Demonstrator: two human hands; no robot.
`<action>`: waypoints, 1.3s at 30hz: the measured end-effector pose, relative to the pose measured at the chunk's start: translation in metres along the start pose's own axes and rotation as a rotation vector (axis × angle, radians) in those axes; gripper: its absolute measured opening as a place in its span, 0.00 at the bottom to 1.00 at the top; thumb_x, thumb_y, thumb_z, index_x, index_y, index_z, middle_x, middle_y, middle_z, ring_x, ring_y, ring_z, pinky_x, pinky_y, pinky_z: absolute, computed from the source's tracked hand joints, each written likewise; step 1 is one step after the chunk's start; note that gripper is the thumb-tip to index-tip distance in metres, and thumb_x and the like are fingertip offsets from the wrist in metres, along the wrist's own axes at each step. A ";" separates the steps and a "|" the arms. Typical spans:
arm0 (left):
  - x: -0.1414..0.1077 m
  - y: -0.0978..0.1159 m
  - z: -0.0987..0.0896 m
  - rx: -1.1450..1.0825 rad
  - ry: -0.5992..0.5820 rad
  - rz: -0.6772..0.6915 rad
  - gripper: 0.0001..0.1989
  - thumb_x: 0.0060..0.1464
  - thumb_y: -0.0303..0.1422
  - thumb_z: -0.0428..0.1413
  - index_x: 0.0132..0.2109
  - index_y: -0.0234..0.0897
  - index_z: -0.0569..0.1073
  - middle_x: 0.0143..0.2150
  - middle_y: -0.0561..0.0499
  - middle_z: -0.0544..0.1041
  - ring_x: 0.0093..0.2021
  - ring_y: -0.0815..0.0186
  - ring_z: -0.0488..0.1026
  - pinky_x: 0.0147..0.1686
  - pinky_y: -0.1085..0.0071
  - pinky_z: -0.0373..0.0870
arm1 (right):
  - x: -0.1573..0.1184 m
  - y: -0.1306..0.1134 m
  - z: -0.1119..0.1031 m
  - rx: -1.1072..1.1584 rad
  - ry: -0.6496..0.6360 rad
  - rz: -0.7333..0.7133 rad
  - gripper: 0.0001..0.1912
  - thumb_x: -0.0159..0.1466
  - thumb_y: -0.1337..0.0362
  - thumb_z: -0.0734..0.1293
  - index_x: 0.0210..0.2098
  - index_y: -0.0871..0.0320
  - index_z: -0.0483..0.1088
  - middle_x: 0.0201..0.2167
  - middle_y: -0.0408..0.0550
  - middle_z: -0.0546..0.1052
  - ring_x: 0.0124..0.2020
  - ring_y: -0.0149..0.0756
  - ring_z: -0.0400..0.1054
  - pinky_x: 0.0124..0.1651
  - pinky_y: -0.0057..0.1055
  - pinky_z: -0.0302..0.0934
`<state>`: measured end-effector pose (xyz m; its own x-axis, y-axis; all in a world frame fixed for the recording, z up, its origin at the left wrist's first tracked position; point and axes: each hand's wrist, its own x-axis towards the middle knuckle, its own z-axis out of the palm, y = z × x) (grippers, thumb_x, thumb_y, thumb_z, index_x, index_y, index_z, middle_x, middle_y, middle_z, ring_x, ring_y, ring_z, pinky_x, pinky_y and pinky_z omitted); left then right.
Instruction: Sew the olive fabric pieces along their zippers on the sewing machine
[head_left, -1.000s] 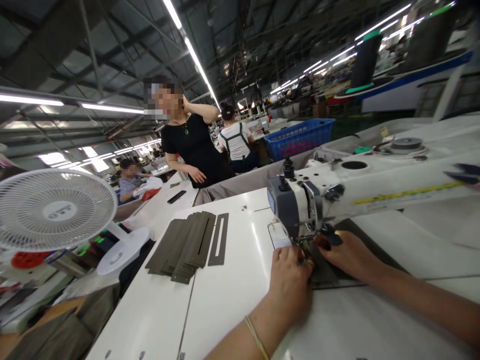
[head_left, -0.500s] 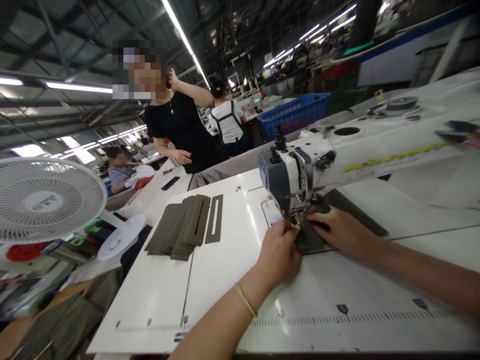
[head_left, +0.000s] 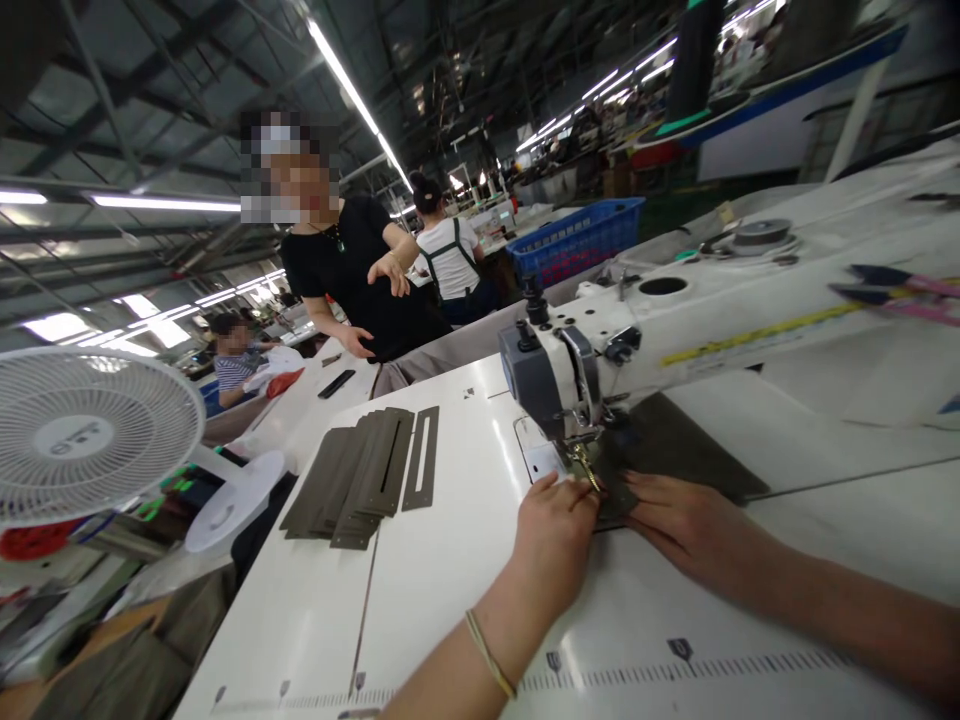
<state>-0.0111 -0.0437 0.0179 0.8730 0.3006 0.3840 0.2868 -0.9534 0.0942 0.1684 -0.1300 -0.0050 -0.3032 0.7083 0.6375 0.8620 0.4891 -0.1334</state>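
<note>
Bent fingers of my left hand point(head_left: 556, 535) are closed at the near edge of a dark olive fabric piece point(head_left: 679, 450), just in front of the sewing machine's needle area point(head_left: 581, 430). A narrow gold-coloured strip point(head_left: 587, 466), which looks like zipper teeth, runs from the presser foot to these fingers. My right hand point(head_left: 694, 515) grips the same piece by its near right edge, fingers fairly straight and close together; the thumb is hardly visible. The fabric lies partly under the machine head point(head_left: 551, 370) and spreads to the right behind my right hand.
Left of the machine lies a stack of olive pieces point(head_left: 349, 480) beside a slotted strip point(head_left: 421, 458). A white fan point(head_left: 97, 435) stands at the left. Pink-handled snippers point(head_left: 900, 285) rest on the machine arm. A co-worker in black point(head_left: 360, 280) stands across the table.
My right hand has shifted toward me along the fabric, its fingers straighter. More of the gold strip and fabric shows. The co-worker's raised hand has come down from the head. The view has shifted slightly.
</note>
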 end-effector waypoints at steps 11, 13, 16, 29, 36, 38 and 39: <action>0.001 0.001 0.004 0.105 0.037 0.034 0.08 0.63 0.24 0.50 0.43 0.33 0.74 0.46 0.46 0.79 0.45 0.63 0.76 0.54 0.61 0.70 | 0.002 0.000 0.000 -0.031 0.043 -0.021 0.18 0.69 0.72 0.53 0.44 0.63 0.74 0.39 0.55 0.79 0.42 0.38 0.74 0.48 0.36 0.71; 0.003 0.000 0.003 0.112 0.011 0.031 0.08 0.63 0.24 0.50 0.43 0.34 0.74 0.46 0.46 0.78 0.46 0.64 0.76 0.54 0.61 0.70 | 0.003 0.002 0.002 -0.033 0.038 -0.024 0.17 0.68 0.72 0.54 0.44 0.62 0.74 0.40 0.55 0.78 0.42 0.38 0.74 0.48 0.36 0.71; 0.007 -0.003 0.002 0.114 0.008 0.035 0.07 0.63 0.24 0.50 0.42 0.33 0.73 0.45 0.46 0.78 0.44 0.63 0.76 0.52 0.62 0.71 | 0.005 0.007 0.004 -0.038 0.054 -0.032 0.17 0.67 0.74 0.54 0.42 0.61 0.74 0.38 0.53 0.79 0.42 0.38 0.74 0.49 0.35 0.71; -0.004 -0.004 0.006 0.135 0.109 0.068 0.09 0.62 0.24 0.50 0.46 0.28 0.73 0.45 0.43 0.78 0.47 0.61 0.75 0.53 0.64 0.71 | -0.010 0.006 0.008 -0.248 0.101 -0.106 0.20 0.66 0.75 0.53 0.35 0.62 0.76 0.41 0.56 0.79 0.43 0.40 0.74 0.47 0.35 0.71; -0.003 -0.004 0.015 0.200 0.087 0.093 0.08 0.63 0.24 0.49 0.44 0.28 0.73 0.43 0.43 0.78 0.46 0.61 0.75 0.52 0.63 0.73 | -0.012 0.004 0.006 -0.242 0.089 -0.086 0.20 0.64 0.76 0.53 0.36 0.61 0.76 0.43 0.56 0.78 0.45 0.39 0.74 0.49 0.34 0.70; -0.002 -0.005 0.016 0.199 0.081 0.087 0.09 0.63 0.24 0.48 0.45 0.29 0.73 0.44 0.42 0.77 0.47 0.61 0.75 0.51 0.62 0.73 | -0.009 0.004 0.003 -0.222 0.077 -0.082 0.19 0.64 0.76 0.54 0.36 0.61 0.76 0.43 0.55 0.78 0.46 0.38 0.73 0.50 0.33 0.70; -0.002 -0.006 0.016 0.196 0.086 0.084 0.09 0.63 0.24 0.48 0.45 0.29 0.73 0.43 0.42 0.77 0.46 0.61 0.75 0.51 0.61 0.73 | -0.007 0.004 0.002 -0.218 0.067 -0.081 0.19 0.64 0.76 0.54 0.36 0.61 0.76 0.43 0.55 0.79 0.46 0.38 0.73 0.50 0.33 0.69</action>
<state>-0.0080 -0.0384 0.0019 0.8628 0.2085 0.4605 0.2927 -0.9488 -0.1190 0.1734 -0.1319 -0.0113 -0.3539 0.6324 0.6890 0.9054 0.4163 0.0830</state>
